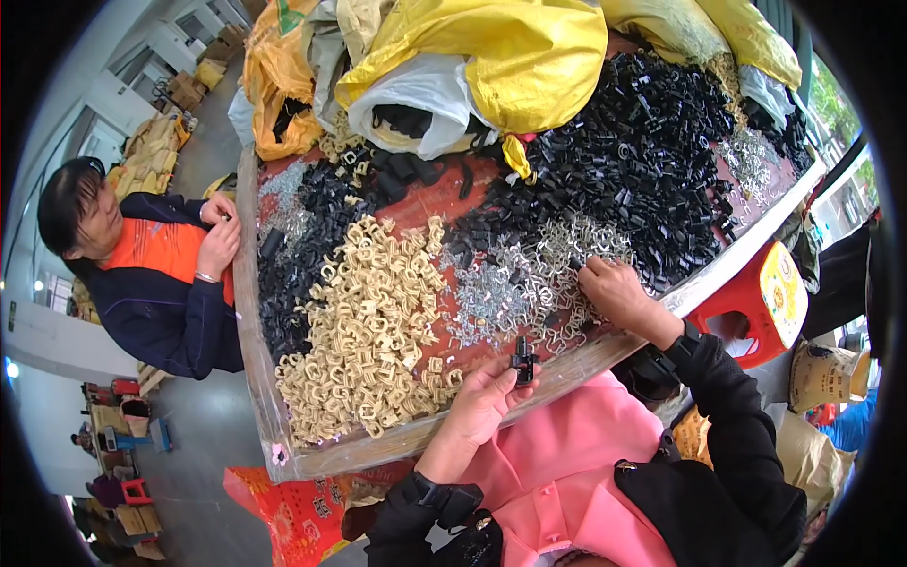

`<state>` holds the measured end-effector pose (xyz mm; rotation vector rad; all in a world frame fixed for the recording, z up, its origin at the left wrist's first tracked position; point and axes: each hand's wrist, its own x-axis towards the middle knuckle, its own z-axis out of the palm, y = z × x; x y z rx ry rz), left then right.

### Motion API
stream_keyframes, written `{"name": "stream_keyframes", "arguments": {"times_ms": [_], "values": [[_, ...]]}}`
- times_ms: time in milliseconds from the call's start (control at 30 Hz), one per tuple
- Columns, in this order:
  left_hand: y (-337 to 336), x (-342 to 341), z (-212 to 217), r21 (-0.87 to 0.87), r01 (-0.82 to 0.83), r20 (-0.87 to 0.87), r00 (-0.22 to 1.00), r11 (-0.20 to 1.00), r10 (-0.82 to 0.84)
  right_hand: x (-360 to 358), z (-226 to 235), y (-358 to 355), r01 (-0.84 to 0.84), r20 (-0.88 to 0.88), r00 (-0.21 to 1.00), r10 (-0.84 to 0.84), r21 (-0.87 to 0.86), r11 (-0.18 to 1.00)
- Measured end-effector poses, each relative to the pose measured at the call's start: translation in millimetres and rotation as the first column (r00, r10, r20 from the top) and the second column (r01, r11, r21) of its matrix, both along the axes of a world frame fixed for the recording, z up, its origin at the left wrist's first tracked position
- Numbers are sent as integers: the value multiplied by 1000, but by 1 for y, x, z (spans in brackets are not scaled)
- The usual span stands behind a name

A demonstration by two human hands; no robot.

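On our worktop point(378, 449), black parts point(605, 161), beige clips point(368, 331) and silver clips point(576, 241) seem grouped for reach. Our right hand point(614, 293) meets the latter, grip unclear; nearer, our left hand point(477, 406) pinches a black fitting point(522, 355), presumably steadying it.

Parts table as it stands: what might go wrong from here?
1. The black part, held in the left hand near the wooden rim, might slip and drop.
2. The silver clips meet the small grey pieces; the right hand could mix them.
3. Beige parts, heaped loose, may slide.
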<state>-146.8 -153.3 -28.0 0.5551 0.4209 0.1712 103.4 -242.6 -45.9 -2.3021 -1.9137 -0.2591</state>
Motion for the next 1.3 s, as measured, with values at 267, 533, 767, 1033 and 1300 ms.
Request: {"name": "stream_keyframes", "arguments": {"times_ms": [267,533,767,1033,1300], "values": [[-2,-2,7,51,-111,-9,994,993,111,-15,25,3,176,-742,670,21,186,967],[-5,11,23,101,-175,83,982,979,167,-63,30,-8,-27,-780,-626,-16,2,1000],[-5,9,22,119,-109,128,987,987,94,-71,48,-10,-255,-918,-367,-149,-55,965],[1,4,20,248,-41,89,996,968,19,-79,40,-9,-253,-998,-1,58,56,966],[-6,6,15,75,-223,34,975,972,221,-99,60,-12,-123,-673,642,367,382,916]]}}
